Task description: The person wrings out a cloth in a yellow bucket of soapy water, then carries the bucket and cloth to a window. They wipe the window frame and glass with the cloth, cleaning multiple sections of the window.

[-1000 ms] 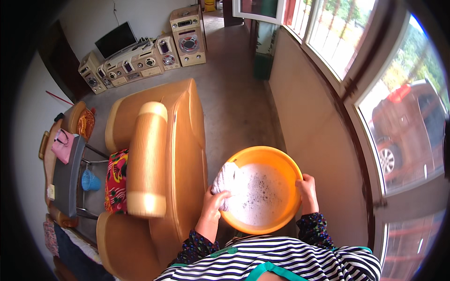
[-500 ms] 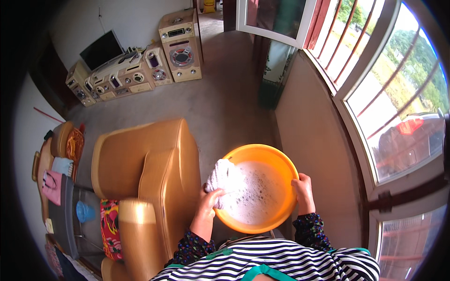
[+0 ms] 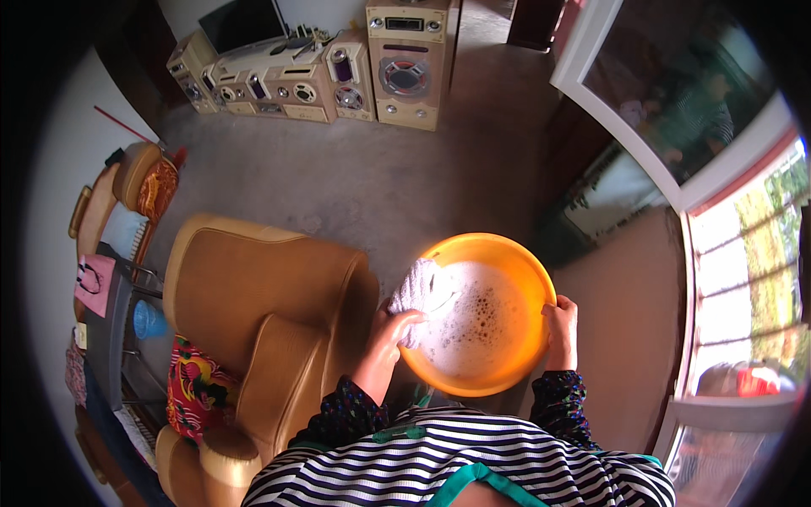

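In front of my body I carry an orange basin [image 3: 528, 338] with whitish, foamy water [image 3: 465, 325] in it. My left hand [image 3: 390, 334] is closed on the basin's left rim and on a pale, wet cloth [image 3: 411, 291] that is draped there. Part of the cloth hangs inside, over the suds, and is bright with glare. Around the right rim my right hand [image 3: 561, 328] is closed, its thumb on top and the other fingers mostly hidden beneath.
A tan leather armchair [image 3: 262, 287] stands close on my left. To the right are a wall [image 3: 617, 313] and an open window frame [image 3: 693, 169]. Ahead, across the concrete floor [image 3: 338, 177], stand speaker cabinets [image 3: 405, 76] and a television [image 3: 243, 25]. A grey table [image 3: 106, 338] is farther left.
The view has turned to the right, and the basin now sits nearer the window-side wall. Both hands keep their hold on its rim, and the cloth stays under the left.
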Motion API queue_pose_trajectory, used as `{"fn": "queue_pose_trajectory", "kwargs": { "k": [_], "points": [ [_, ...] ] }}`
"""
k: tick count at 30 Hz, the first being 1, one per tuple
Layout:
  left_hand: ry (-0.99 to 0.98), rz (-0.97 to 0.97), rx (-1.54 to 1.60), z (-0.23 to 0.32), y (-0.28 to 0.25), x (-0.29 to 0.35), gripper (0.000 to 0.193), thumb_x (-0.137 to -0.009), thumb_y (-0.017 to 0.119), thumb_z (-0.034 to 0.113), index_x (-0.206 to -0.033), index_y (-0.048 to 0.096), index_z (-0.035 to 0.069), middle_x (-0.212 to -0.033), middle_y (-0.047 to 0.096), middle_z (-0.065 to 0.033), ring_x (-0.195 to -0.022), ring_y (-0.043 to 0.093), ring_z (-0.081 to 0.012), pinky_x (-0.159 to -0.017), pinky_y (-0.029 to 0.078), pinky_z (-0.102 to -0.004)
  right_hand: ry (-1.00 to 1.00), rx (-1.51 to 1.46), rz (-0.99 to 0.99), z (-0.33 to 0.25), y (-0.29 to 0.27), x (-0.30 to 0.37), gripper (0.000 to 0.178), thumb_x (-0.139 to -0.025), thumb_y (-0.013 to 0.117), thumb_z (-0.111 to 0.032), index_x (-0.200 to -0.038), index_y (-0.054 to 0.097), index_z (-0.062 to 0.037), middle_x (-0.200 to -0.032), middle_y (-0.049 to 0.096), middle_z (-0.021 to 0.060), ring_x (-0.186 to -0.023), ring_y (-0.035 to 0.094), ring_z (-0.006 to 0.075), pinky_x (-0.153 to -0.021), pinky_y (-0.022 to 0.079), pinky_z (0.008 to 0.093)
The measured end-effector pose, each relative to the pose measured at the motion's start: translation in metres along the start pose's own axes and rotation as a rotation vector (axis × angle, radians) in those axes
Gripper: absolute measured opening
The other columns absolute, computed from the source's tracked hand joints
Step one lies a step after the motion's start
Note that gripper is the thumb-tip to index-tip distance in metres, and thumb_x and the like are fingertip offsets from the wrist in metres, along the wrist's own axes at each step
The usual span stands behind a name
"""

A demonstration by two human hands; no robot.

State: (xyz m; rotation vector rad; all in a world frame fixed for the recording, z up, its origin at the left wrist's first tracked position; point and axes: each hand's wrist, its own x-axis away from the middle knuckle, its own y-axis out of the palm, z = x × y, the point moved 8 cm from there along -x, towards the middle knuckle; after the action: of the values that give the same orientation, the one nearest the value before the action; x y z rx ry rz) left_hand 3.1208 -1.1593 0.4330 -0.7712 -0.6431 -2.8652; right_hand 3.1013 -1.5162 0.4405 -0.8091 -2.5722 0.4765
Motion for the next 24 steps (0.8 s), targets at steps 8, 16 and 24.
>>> {"fn": "queue_pose_trajectory", "kwargs": {
  "k": [8, 16, 24],
  "points": [
    [-0.23, 0.193, 0.141, -0.015, -0.051, -0.034, 0.052, -0.055, 0.072, -0.002, -0.104, 0.056, -0.001, -0.092, 0.062, -0.0102, -0.077, 0.06, -0.0202, -0.067, 0.048, -0.0328, 0.015, 0.244, -0.098, 0.029, 0.04, -0.019, 0.025, -0.065, 0.055, -0.002, -0.088, 0.062, 0.0066, -0.078, 0.064, 0.0128, -0.072, 0.06, 0.0188, -0.064, 0.047, 0.0312],
    [-0.146, 0.353, 0.221, -0.078, -0.118, -0.185, 0.045, -0.061, 0.066, -0.002, -0.104, 0.052, 0.001, -0.093, 0.059, -0.011, -0.077, 0.06, -0.024, -0.06, 0.05, -0.0352, 0.08, 0.529, -0.409, 0.118, 0.211, -0.169, 0.033, -0.066, 0.062, -0.009, -0.098, 0.063, -0.0012, -0.082, 0.066, 0.0136, -0.074, 0.064, 0.024, -0.066, 0.049, 0.0352],
    [-0.059, 0.462, 0.207, -0.121, -0.194, -0.314, 0.05, -0.06, 0.068, 0.0, -0.107, 0.052, 0.002, -0.095, 0.059, -0.0081, -0.083, 0.059, -0.0218, -0.071, 0.048, -0.0331, 0.011, 0.578, -0.619, 0.154, 0.404, -0.261, 0.033, -0.071, 0.061, -0.003, -0.103, 0.06, 0.0037, -0.087, 0.065, 0.0092, -0.079, 0.063, 0.019, -0.067, 0.049, 0.0328]
  ]
}}
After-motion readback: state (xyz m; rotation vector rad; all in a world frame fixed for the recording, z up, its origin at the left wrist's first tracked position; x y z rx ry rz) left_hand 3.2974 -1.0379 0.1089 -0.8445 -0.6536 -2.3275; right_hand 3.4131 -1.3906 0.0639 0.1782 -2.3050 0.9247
